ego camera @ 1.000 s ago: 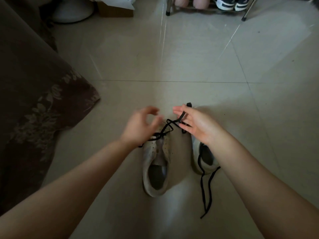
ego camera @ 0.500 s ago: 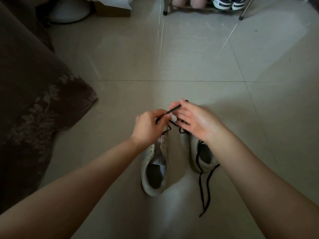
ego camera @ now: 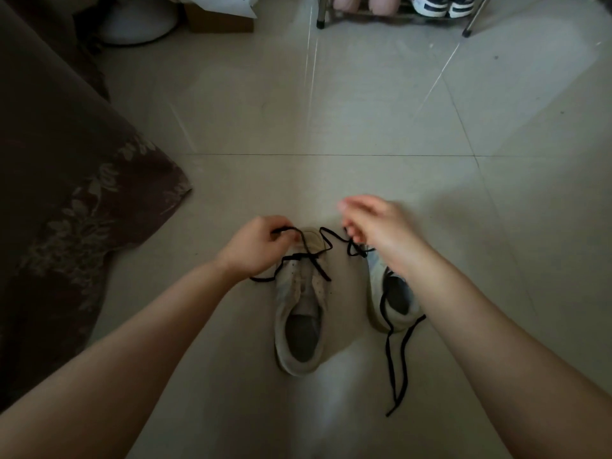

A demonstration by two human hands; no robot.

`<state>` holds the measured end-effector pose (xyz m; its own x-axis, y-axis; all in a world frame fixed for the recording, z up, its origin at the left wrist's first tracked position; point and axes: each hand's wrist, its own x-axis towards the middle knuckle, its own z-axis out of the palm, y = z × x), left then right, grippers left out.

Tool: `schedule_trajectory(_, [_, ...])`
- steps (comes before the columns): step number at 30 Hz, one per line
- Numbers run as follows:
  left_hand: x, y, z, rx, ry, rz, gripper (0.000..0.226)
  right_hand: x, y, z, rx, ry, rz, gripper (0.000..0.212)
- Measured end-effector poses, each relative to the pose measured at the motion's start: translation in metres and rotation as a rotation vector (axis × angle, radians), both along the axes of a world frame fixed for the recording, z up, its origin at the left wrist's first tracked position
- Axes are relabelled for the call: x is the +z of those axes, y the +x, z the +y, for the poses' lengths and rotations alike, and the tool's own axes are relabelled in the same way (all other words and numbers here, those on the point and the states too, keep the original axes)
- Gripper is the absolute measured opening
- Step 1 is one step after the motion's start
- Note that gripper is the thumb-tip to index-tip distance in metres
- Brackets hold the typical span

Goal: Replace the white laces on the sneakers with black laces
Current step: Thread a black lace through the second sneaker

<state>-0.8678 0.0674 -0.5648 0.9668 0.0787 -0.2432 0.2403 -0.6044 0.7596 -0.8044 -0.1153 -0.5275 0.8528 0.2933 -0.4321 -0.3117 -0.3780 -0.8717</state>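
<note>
Hands have moved apart vs a moment ago: left hand (ego camera: 255, 248) grips black lace (ego camera: 306, 256) on the centre sneaker (ego camera: 299, 313); right hand (ego camera: 377, 233) pinches other end, so lace is pulled taut.

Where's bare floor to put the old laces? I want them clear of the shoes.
Bare tile lies ahead of both hands, up to the shoe rack, and right of the right sneaker. Between the sneakers it is crowded with black lace.

Both bare forearms extend forward and converge, the left hand (ego camera: 253, 248) knuckles-up with fingers curled into a pinch at its far side, the right hand (ego camera: 381, 231) slightly higher, fingers loosely bent, fingertips blurred, lower fingers pinching.
</note>
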Motion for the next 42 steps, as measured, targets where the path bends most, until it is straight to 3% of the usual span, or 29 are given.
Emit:
schedule_trajectory(3, [0.018, 0.006, -0.007, -0.115, -0.064, -0.057, 0.018, -0.011, -0.012, 0.009, 0.497, -0.382, -0.172, 0.024])
schedule_trajectory(5, [0.031, 0.011, -0.011, -0.142, -0.137, -0.094, 0.019, -0.015, -0.017, 0.013, 0.576, -0.451, -0.209, 0.014])
schedule_trajectory(7, [0.040, 0.018, -0.012, -0.119, -0.178, -0.132, 0.019, -0.020, -0.017, 0.010, 0.588, -0.517, -0.215, 0.031])
schedule_trajectory(9, [0.040, 0.026, -0.010, -0.104, -0.135, -0.172, 0.017, -0.025, -0.015, 0.005, 0.567, -0.562, -0.204, 0.033])
schedule_trajectory(12, [0.026, 0.037, -0.008, -0.010, 0.086, -0.281, 0.016, -0.037, -0.012, -0.003, 0.492, -0.533, -0.163, 0.022])
schedule_trajectory(15, [0.009, 0.021, -0.021, 0.232, 0.331, -0.410, 0.016, -0.049, -0.012, -0.008, 0.239, -0.239, 0.062, 0.014])
schedule_trajectory(18, [-0.017, -0.011, -0.038, 0.185, 0.474, -0.412, 0.020, -0.052, -0.013, -0.012, -0.035, -0.004, 0.179, 0.022])
schedule_trajectory(21, [-0.043, -0.029, -0.041, 0.071, 0.459, -0.107, 0.023, -0.057, -0.013, -0.016, -0.129, 0.115, 0.227, 0.027])
schedule_trajectory(24, [-0.051, -0.029, -0.044, 0.002, 0.429, 0.094, 0.020, -0.065, -0.020, -0.018, -0.126, 0.151, 0.234, 0.013])
schedule_trajectory(30, [-0.055, -0.015, -0.050, 0.022, 0.385, 0.163, 0.020, -0.075, -0.024, -0.011, -0.159, 0.050, 0.168, 0.015])
schedule_trajectory(36, [-0.069, -0.017, -0.052, 0.169, 0.122, 0.224, 0.018, -0.084, -0.029, -0.005, -0.204, 0.066, 0.103, 0.014])
schedule_trajectory(42, [-0.077, -0.017, -0.053, 0.164, 0.129, 0.205, 0.022, -0.091, -0.028, -0.005, -0.112, -0.105, -0.049, 0.015])
